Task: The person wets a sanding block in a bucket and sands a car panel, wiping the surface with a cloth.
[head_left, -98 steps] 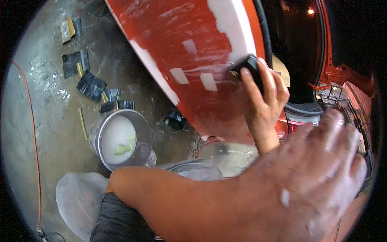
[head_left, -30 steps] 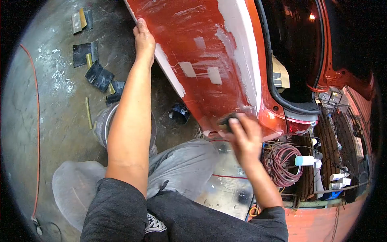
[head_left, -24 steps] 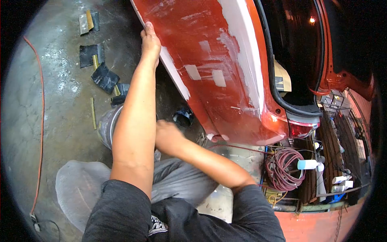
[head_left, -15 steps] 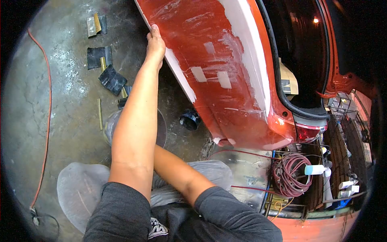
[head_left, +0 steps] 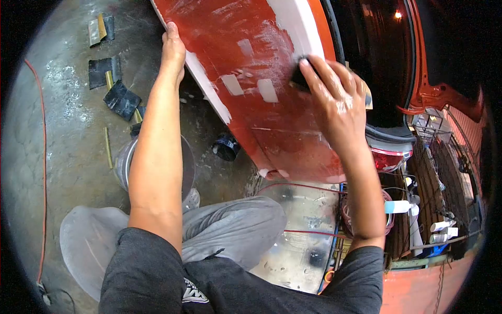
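Observation:
A red car body panel [head_left: 293,131] with whitish smears and grey-white filler patches [head_left: 267,90] slants across the upper middle. My left hand [head_left: 173,52] is closed on its left edge, thumb on the near face, the other fingers mostly hidden. On the panel's right side, my right hand [head_left: 340,97] presses a dark sanding pad [head_left: 299,81] near the broad pale filler band [head_left: 298,26]. White residue coats the back of this hand. Most of the pad lies under the fingers, so its exact shape is hidden.
A bucket [head_left: 123,166] stands below my left forearm. Black sheets [head_left: 123,99] and a thin stick [head_left: 108,148] lie on the wet floor. A black cup [head_left: 226,147] rests under the panel. An orange hose [head_left: 44,157] runs along the left; a tail light [head_left: 388,159] is at right.
My right hand has come from behind my left forearm, near the bucket, up to the panel with the dark sanding pad. My left hand keeps its grip. The view has shifted slightly right.

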Available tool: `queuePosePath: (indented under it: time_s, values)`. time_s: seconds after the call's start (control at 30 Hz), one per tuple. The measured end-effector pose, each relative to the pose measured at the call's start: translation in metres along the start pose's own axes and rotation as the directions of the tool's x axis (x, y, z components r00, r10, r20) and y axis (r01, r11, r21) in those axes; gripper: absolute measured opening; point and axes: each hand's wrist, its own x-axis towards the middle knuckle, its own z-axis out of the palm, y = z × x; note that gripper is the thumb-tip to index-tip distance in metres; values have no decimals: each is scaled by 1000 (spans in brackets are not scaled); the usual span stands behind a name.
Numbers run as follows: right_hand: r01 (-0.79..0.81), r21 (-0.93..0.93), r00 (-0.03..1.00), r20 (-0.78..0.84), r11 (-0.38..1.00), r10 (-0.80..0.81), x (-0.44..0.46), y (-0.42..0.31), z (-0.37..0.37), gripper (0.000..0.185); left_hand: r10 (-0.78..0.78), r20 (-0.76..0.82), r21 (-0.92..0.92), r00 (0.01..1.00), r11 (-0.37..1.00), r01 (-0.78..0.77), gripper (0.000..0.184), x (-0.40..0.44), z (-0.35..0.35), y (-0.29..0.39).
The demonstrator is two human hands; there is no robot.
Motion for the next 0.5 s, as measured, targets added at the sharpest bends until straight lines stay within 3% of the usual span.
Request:
queuePosePath:
  time_s: [0.23,0.3,0.4,0.5]
  values:
    - [253,-7,911,337,968,-236,-76,31,-19,54,-4,-48,30,999,1000,6,77,0,1,-2]
    - [281,-6,925,269,960,-269,-23,33,-22,52,-35,-55,-10,998,999,35,77,-10,8,9]
    - [250,-31,968,42,968,-248,77,30,-7,52,68,-3,-25,998,997,-68,69,1,2,-7]
    - [187,-95,982,39,978,-184,49,22,-2,52,2,-17,-154,1000,988,-4,77,-3,7,1]
